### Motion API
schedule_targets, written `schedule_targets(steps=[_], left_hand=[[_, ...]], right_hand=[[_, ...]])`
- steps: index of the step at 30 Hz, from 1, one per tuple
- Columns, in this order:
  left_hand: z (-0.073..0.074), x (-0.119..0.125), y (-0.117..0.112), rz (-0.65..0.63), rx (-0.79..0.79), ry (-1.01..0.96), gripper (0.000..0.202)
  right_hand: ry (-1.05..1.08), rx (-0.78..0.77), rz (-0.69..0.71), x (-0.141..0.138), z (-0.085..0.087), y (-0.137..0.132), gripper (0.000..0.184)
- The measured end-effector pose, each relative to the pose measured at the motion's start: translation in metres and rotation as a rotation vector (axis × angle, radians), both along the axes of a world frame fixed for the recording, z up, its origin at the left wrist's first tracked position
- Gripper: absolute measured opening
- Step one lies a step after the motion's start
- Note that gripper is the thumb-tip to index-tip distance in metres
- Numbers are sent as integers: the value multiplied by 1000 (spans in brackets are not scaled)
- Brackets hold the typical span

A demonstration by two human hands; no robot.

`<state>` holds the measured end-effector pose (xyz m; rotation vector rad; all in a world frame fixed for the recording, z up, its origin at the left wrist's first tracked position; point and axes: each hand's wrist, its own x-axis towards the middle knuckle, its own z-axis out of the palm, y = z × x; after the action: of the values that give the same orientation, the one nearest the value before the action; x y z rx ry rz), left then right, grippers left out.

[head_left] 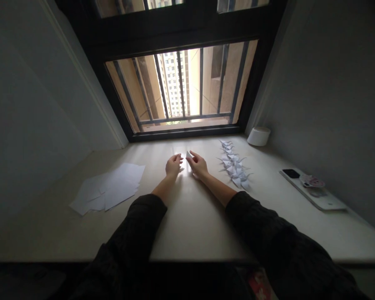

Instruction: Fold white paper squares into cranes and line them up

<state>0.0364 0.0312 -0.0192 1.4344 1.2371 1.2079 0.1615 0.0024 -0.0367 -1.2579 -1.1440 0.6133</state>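
My right hand [198, 165] pinches a small folded white paper [188, 154], its pointed end upward, between thumb and fingers. Just left of it, my left hand [173, 165] hovers with fingers loosely bent and apart, a narrow gap between it and the folded paper. Nothing shows in the left hand. To the right stand folded paper cranes [234, 166], several of them set close together in rows. On the left, loose white paper sheets [115, 185] lie overlapping in a spread pile.
The pale windowsill counter [187, 225] carries everything. A white cup-like object [258, 136] stands at the back right corner. Along the right wall lies a white phone [325, 200] with a pink-and-white attachment [313, 181]. A dark-framed window [187, 134] with bars closes the back.
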Motion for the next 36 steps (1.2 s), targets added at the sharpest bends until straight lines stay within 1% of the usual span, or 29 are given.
schedule_targets(steps=[2, 4, 7, 9, 13, 18, 22, 24, 26, 28, 30, 32, 36], left_hand=[[-3, 1, -14, -80, 41, 29, 36], [-5, 1, -23, -119, 60, 34, 37], [-6, -3, -28, -155, 85, 16, 36], [-5, -5, -28, -165, 105, 19, 35], [-6, -9, -26, -116, 127, 67, 39], [-5, -12, -24, -53, 110, 58, 41], [-1, -11, -25, -55, 71, 8, 43], [2, -10, -27, -87, 46, -37, 43], [4, -9, -28, -158, 46, -86, 43], [5, -8, -29, -252, 80, -132, 45], [5, -8, -30, -309, 111, -165, 48], [4, -9, -29, -305, 127, -175, 46], [1, -10, -26, -246, 158, -170, 38]], right_hand=[[64, -27, 14, 0, 0, -7, 56], [117, -52, 57, -1, 0, -13, 52], [151, -48, 116, -3, 0, -19, 45], [131, -27, 117, -3, 1, -19, 41], [40, 26, 111, -2, 3, -19, 32], [-263, 124, 129, 0, 7, -20, 28], [-376, 155, 70, 1, 11, -25, 24], [-408, 153, 48, 3, 13, -26, 22], [-410, 160, 22, 5, 14, -26, 21], [-373, 171, -2, 7, 14, -25, 21], [-326, 177, -9, 8, 13, -24, 21], [-295, 176, 7, 8, 12, -23, 21], [-284, 163, 47, 6, 11, -23, 22]])
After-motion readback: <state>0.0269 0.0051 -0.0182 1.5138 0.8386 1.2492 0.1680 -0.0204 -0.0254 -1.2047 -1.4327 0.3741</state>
